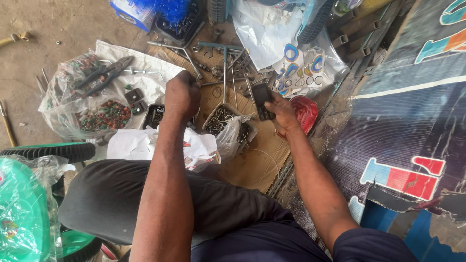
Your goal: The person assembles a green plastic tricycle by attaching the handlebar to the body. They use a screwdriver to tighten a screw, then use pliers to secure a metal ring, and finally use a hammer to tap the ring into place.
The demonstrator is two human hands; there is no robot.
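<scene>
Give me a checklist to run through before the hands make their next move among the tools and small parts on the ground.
1. Right hand grips the dark flat rectangular piece: ok.
2. Left hand is closed as a fist over the metal rods; what it holds: cannot tell.
3. Small open tray of metal nuts and bolts sits between the hands, upright: ok.
4. Dark-handled pliers lie on the clear plastic bag, apart from both hands: ok.
5. Long metal T-handled wrench lies beyond the tray, untouched: ok.

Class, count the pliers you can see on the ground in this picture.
1: the pliers lie on a clear bag of parts, left of the left hand. Others may be hidden.
</scene>
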